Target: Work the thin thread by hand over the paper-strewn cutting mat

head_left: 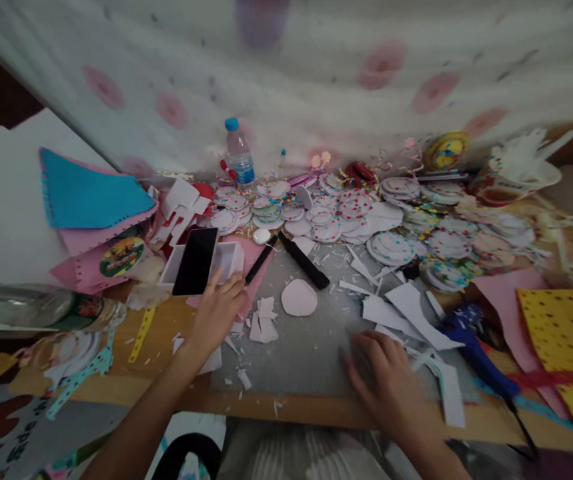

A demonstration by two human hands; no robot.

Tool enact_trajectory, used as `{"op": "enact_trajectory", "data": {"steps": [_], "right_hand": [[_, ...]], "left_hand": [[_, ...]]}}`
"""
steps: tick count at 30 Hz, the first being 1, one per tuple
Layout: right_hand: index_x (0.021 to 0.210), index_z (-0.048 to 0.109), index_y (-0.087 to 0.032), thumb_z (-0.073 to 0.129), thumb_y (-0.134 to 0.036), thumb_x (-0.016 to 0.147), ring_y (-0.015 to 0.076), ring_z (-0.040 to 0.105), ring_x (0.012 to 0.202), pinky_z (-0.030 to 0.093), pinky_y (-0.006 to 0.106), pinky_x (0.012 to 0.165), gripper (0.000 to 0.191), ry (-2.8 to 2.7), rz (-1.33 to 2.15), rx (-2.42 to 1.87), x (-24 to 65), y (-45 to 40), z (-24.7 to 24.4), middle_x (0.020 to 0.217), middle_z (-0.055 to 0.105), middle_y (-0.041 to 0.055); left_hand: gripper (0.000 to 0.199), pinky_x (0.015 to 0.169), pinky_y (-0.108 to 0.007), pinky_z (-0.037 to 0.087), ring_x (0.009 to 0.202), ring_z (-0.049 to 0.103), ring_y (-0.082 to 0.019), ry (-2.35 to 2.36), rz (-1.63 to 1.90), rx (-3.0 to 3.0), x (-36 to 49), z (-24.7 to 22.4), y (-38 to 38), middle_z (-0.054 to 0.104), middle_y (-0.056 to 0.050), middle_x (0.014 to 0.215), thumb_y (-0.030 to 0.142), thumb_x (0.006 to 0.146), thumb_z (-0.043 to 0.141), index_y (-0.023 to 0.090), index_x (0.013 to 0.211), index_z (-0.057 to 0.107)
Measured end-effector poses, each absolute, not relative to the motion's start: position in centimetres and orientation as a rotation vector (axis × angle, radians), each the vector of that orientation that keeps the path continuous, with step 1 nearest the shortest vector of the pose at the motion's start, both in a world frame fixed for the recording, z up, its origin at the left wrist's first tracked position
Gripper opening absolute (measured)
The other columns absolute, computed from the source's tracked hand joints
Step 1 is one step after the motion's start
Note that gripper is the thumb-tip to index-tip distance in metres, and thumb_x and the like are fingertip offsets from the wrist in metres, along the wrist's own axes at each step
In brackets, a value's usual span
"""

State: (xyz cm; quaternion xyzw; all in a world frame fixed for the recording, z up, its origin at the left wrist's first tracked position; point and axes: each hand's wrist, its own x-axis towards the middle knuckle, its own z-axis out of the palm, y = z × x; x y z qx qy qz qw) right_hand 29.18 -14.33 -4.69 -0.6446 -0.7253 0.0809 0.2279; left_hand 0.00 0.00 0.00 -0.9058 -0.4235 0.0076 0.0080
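Observation:
My left hand [219,310] reaches over the front of a white open box [229,259], its fingers spread and nothing seen in them. A black phone [196,261] leans across that box, just beside my fingertips. Over the front of the grey cutting mat [291,363] hovers my right hand [383,373], slightly blurred, thumb and fingers apart with nothing visible between them. Between both hands lie a rounded white paper disc [299,297] and a cut paper scrap [264,320]. A black pen [261,259] and a black cutter knife [303,260] rest behind the disc.
Stacks of decorated paper discs [326,220] line the back, near a water bottle [239,152]. Paper strips [409,313] and a blue glue gun [481,350] lie right. A clear bottle [46,307] juts in from the left. Yellow dotted sheet [566,347] covers the right edge.

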Motion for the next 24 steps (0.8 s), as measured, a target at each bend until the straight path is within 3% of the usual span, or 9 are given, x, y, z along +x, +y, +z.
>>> {"op": "enact_trajectory", "data": {"steps": [4,9,14,17,24], "right_hand": [[0.110,0.052,-0.013,0.057,-0.024,0.088,0.0292,0.051,0.098,0.045,0.043,0.086,0.025,-2.051,0.278,-1.923,27.6,-12.7,-4.3,0.106,0.054,0.0138],[0.098,0.055,-0.013,0.043,-0.004,0.089,0.0252,0.058,0.089,0.045,0.035,0.077,0.018,-2.037,0.461,-2.167,26.7,-11.8,-3.4,0.095,0.059,0.0114],[0.087,0.055,-0.013,0.041,0.000,0.085,0.0259,0.063,0.080,0.042,0.032,0.067,0.020,-2.007,0.518,-2.279,26.8,-11.4,-3.3,0.083,0.064,0.0121],[0.084,0.056,-0.014,0.044,-0.004,0.084,0.0245,0.065,0.076,0.041,0.030,0.064,0.016,-1.991,0.571,-2.304,27.6,-11.5,-3.3,0.080,0.066,0.0115],[0.075,0.053,-0.019,0.049,-0.008,0.075,0.0186,0.062,0.067,0.037,0.026,0.059,0.011,-1.955,0.695,-2.333,31.2,-13.8,-3.1,0.071,0.063,0.0026]], "left_hand": [[0.039,0.113,-0.057,0.020,0.125,0.050,-0.029,-1.230,-0.028,-2.822,-1.0,-0.1,0.7,0.069,-0.010,0.111,-0.001,0.084,0.038,0.014,0.107,0.065],[0.037,0.112,-0.058,0.020,0.122,0.052,-0.029,-1.236,-0.167,-2.839,-1.0,0.4,0.5,0.067,-0.012,0.116,0.000,0.082,0.041,0.014,0.106,0.066],[0.037,0.108,-0.049,0.033,0.117,0.054,-0.023,-1.409,-0.780,-2.897,0.9,1.7,-2.7,0.062,-0.010,0.121,0.004,0.084,0.043,0.019,0.113,0.062],[0.031,0.098,-0.037,0.044,0.112,0.055,-0.020,-1.724,-1.256,-2.924,3.3,1.4,-6.2,0.062,-0.008,0.117,0.010,0.088,0.045,0.022,0.112,0.061],[0.020,0.087,-0.038,0.053,0.091,0.066,-0.021,-2.962,-2.088,-2.630,8.9,-2.1,-10.3,0.067,-0.009,0.099,0.030,0.086,0.057,0.017,0.100,0.063]]}}
